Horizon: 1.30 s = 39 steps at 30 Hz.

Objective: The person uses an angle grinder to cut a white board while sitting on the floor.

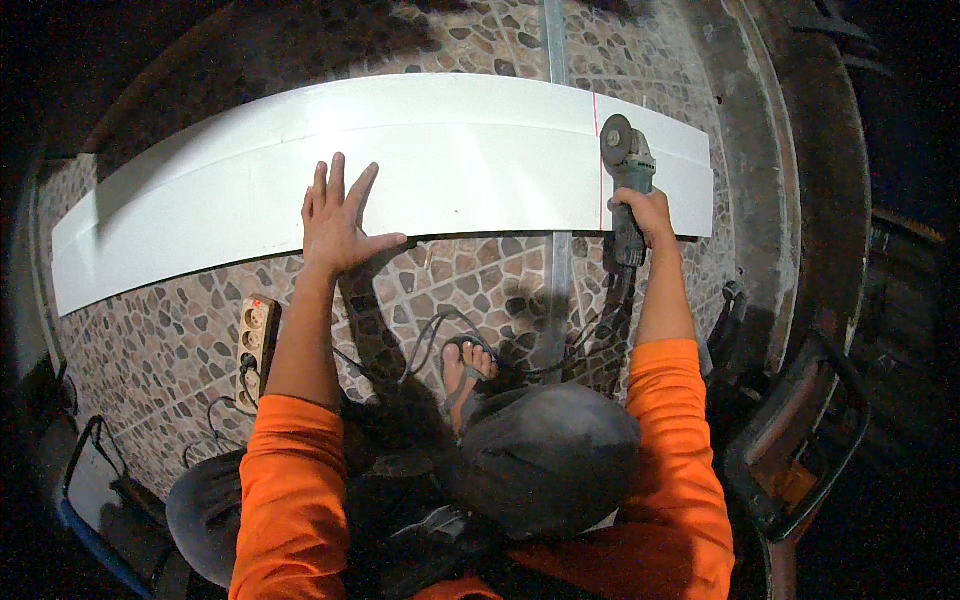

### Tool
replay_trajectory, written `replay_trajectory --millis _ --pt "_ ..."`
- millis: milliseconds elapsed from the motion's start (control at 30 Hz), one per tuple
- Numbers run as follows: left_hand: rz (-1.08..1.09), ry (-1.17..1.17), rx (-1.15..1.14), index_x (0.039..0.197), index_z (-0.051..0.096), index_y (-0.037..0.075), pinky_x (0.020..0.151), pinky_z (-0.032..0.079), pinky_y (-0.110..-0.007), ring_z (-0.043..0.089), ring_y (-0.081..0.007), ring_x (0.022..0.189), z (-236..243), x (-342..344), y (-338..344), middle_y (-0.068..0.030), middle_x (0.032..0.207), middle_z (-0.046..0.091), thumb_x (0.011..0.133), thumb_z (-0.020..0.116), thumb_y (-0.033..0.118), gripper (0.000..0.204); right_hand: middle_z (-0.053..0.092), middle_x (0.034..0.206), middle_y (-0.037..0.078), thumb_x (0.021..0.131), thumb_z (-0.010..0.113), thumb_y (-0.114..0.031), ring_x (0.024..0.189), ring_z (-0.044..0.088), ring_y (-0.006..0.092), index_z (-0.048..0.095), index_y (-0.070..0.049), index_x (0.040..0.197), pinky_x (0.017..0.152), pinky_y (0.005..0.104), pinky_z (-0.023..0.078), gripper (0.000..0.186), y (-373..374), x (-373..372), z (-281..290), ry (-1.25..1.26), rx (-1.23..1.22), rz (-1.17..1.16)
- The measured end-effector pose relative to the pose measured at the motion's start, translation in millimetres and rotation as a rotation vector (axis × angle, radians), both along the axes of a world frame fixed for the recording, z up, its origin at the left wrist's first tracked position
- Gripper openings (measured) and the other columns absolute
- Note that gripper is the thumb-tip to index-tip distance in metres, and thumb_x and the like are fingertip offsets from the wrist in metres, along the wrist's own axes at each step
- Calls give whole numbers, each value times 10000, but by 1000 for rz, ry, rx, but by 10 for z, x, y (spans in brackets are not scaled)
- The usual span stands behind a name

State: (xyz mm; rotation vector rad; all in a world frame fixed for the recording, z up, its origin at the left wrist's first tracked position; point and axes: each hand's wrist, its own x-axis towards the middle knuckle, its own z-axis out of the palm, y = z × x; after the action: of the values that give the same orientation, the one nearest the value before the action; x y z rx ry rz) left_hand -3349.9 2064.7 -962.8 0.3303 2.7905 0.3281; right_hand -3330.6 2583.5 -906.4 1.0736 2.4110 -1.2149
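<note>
A long white board (460, 185) lies across the tiled floor, with a thin red line across it near its right end. My left hand (340, 215) rests on its near half, fingers spread, thumb along the near edge. My right hand (643, 212) grips a green-and-grey angle grinder (628, 235) by its body. The grinder's disc (617, 140) is over the board, just right of the red line; whether it touches cannot be told. A cable trails from the grinder over the floor near my sandalled foot (462, 378).
A power strip (252, 340) with a plug lies left of my left forearm. A metal strip (555, 45) runs under the board. A concrete ledge (765, 200) edges the right side. Dark metal-framed objects (830, 430) stand at lower right and lower left (95, 490).
</note>
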Motion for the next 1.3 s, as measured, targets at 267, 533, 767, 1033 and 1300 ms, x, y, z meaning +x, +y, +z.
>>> replay_trajectory --millis 267,533,767,1033,1300 --pt "-5 18 15 1727 329 372 1335 150 -610 53 -414 1698 -30 3 -15 -163 1846 85 627 827 878 1309 741 849 77 710 836 -215 694 682 205 766 0 944 664 376 552 326 64 -18 4 -18 19 43" --pt "-9 28 18 1728 322 378 1320 157 -641 57 -428 1694 -52 1 26 -163 1845 84 627 803 909 1314 741 853 69 714 834 -209 704 678 191 767 -4 922 672 365 552 300 143 -6 -31 17 34 63" --pt "-31 126 83 1720 350 367 1286 189 -701 89 -466 1682 -208 29 -64 -181 1839 106 614 774 949 1320 760 851 80 678 864 -210 719 695 197 771 -15 919 665 373 547 323 130 -12 -46 -10 28 53" --pt "-12 96 85 1720 352 372 1287 188 -700 73 -451 1688 -169 28 -17 -169 1842 108 601 794 934 1328 757 866 94 733 839 -174 706 695 199 754 10 969 675 372 566 312 229 161 -72 -27 67 86" --pt "-2 35 -4 1723 323 405 1337 142 -612 56 -406 1698 -52 9 4 -152 1847 90 644 822 875 1278 765 907 105 722 842 -171 746 717 218 746 9 1014 722 379 584 356 132 478 8 -29 106 91"
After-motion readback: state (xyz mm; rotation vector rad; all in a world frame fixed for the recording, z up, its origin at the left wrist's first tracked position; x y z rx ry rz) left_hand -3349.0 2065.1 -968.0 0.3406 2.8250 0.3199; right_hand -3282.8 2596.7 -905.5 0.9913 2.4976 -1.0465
